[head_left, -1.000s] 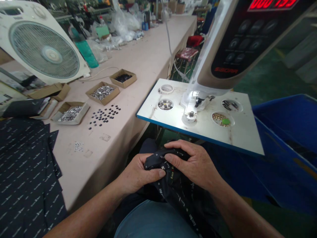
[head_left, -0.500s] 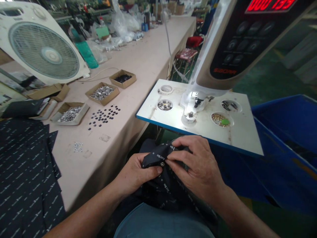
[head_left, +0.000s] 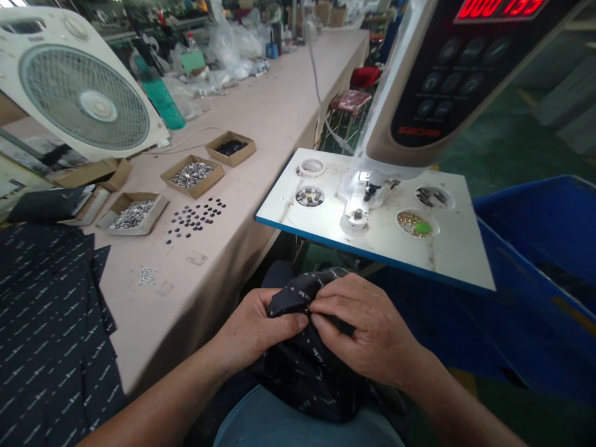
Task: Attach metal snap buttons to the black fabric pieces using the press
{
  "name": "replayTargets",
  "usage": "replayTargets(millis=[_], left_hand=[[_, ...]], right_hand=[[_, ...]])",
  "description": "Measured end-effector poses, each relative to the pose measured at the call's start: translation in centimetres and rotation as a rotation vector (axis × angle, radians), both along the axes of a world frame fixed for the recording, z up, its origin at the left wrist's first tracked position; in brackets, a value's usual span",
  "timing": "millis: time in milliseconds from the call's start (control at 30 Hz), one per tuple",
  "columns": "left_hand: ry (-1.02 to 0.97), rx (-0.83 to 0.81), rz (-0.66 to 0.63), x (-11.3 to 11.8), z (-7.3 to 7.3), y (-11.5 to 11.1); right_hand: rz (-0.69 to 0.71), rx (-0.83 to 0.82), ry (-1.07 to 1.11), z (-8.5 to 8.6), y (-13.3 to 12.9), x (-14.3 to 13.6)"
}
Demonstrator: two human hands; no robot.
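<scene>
A dark printed fabric piece [head_left: 316,372] with small white lettering lies bunched over my lap and rises between both hands. My left hand [head_left: 258,326] is closed on its folded edge, thumb on top. With thumb and fingertips, my right hand [head_left: 365,316] pinches the cloth just right of the left thumb. The metal snap fastener on the fold is mostly hidden by my fingers. Beyond my hands stands a snap-fastening machine [head_left: 419,93], its lit die area above a white work plate [head_left: 316,220] with round wells of small parts.
On the left table [head_left: 261,186] are cardboard boxes of metal snap parts [head_left: 193,176] and dark snap parts [head_left: 231,148], scattered dark snaps [head_left: 195,218], dark printed fabric [head_left: 51,323] and a fan [head_left: 88,93]. A blue bin [head_left: 535,236] stands at right.
My right hand has shifted slightly down, its fingertips now covering the snap that showed on the fabric. The cloth below hangs fuller over my lap. My left hand has barely moved.
</scene>
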State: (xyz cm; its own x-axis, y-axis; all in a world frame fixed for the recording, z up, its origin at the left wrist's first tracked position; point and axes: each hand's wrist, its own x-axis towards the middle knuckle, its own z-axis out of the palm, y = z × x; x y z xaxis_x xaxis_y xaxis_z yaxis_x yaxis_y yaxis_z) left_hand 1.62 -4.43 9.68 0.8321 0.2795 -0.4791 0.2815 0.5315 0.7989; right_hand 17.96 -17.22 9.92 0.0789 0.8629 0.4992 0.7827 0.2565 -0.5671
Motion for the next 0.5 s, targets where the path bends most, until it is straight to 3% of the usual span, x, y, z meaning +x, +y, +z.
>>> replayTargets(millis=[500], left_hand=[[-0.008, 0.299, -0.186, 0.44, -0.08, -0.25]], right_hand=[[0.063, -0.123, 0.040, 0.06, -0.43, 0.97]])
